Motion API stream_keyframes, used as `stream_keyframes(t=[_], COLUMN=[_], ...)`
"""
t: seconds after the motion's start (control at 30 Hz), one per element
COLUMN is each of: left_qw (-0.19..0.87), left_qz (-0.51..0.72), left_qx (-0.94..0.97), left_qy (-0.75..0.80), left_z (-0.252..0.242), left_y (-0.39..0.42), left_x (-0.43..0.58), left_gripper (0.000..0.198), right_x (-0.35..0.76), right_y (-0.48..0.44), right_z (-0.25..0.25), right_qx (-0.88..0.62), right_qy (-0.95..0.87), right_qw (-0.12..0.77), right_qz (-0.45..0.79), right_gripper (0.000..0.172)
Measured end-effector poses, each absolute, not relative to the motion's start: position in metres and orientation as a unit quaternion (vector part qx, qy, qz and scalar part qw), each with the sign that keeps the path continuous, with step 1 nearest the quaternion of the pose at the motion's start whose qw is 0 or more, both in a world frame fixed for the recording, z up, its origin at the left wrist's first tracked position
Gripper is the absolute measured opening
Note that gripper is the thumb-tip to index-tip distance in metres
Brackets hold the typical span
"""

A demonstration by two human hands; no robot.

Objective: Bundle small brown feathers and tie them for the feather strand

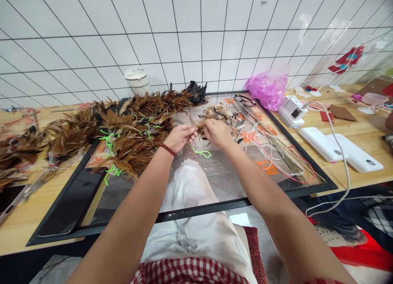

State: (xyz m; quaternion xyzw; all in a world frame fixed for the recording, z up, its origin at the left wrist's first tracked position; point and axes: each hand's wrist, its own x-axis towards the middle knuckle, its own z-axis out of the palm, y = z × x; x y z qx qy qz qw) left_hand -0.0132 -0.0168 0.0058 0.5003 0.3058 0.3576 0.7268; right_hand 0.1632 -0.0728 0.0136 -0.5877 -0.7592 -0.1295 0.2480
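Over the glass panel (144, 189), my left hand (181, 138) pinches with thumb and forefinger, a dark red bead bracelet (168, 149) round its wrist. My right hand (218, 133) is closed right beside it. Small brown feathers (200, 130) show between the fingertips of both hands; their stems are hidden. Just below the hands, a bright green cord (201, 153) ends in a loop. Behind the right hand lies a loose pile of feathers (217, 111). Brown feather bunches (135, 151), some tied with green cord, lie left of my left hand.
A long feather strip (159, 101) runs along the back near a white lidded container (137, 80). Glasses (245, 100), a purple plastic bag (268, 87), tangled wires (270, 146), a charger block (291, 111) and white power banks (340, 148) lie rightward. A black phone (70, 202) sits at left.
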Motion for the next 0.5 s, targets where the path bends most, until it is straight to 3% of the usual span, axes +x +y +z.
stream_keyframes(t=[0.17,0.33,0.37,0.43,0.5], left_qw=[0.647,0.298,0.247,0.201,0.205], left_qz=[0.409,0.429,0.432,0.427,0.458], left_qx=[0.54,0.75,0.77,0.79,0.765], left_qy=[0.349,0.406,0.399,0.391,0.403], left_z=[0.003,0.031,0.045,0.075,0.099], left_y=[-0.021,-0.027,-0.032,-0.05,-0.081], left_x=[-0.006,0.003,0.001,-0.014,-0.049], left_gripper=[0.024,0.021,0.03,0.045,0.044], right_x=[0.165,0.167,0.167,0.169,0.171], right_y=[-0.072,-0.071,-0.071,-0.071,-0.071], right_z=[0.012,0.01,0.01,0.01,0.008], right_qx=[-0.586,-0.585,-0.585,-0.584,-0.585], right_qy=[-0.76,-0.761,-0.76,-0.758,-0.754], right_qw=[0.243,0.242,0.244,0.25,0.26], right_qz=[-0.14,-0.145,-0.144,-0.143,-0.144], right_gripper=[0.022,0.021,0.021,0.022,0.022])
